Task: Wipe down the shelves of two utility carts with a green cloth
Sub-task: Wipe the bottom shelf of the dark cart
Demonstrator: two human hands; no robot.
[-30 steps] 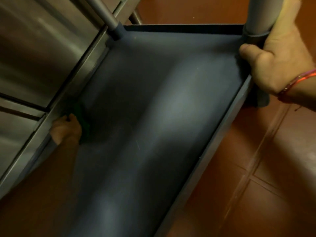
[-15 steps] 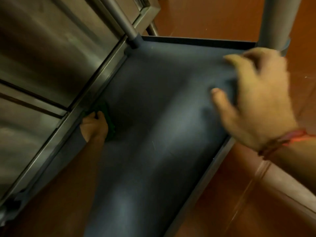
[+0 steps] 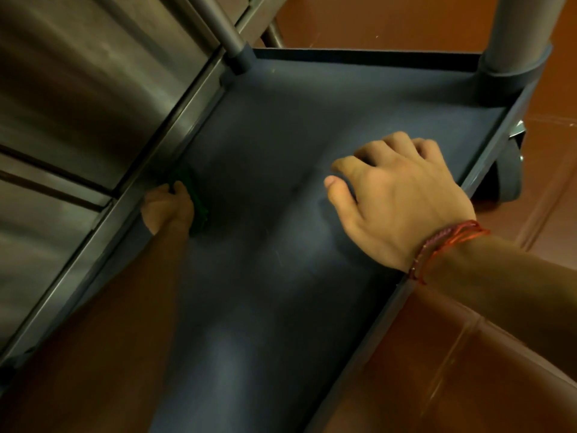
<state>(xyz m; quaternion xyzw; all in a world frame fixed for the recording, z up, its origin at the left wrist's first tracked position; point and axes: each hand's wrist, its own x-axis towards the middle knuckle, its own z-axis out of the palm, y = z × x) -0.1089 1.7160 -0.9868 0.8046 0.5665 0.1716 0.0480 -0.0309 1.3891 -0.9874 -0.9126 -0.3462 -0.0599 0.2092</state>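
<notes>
the left grip is holding the green cloth, with the fingers curling over it and pressing it down on the dark grey shelf of the cart. the cloth is lying at the left rim of the shelf, about halfway between the near end and the far end, just beside the steel cabinet that is standing along that side. most of the cloth is showing to the right of the fingers, and a smaller part is showing on the far side of them.

the right grip is holding nothing. its fingers are loosely bending above the right half of the shelf, near the right rim. whether the fingertips are touching the shelf i cannot tell. a red thread bracelet is sitting on its wrist.

the long axis of the shelf is running from near to far, and the cloth is sitting at one long edge of it. so the bare shelf is lying to the right of the cloth and also toward the far end, where the right post is standing. i am judging that the next stroke is belonging to the left grip alone. the right grip is well apart from the cloth, across the width of the shelf, and it may be standing in the way if the stroke is going straight to the right.
</notes>
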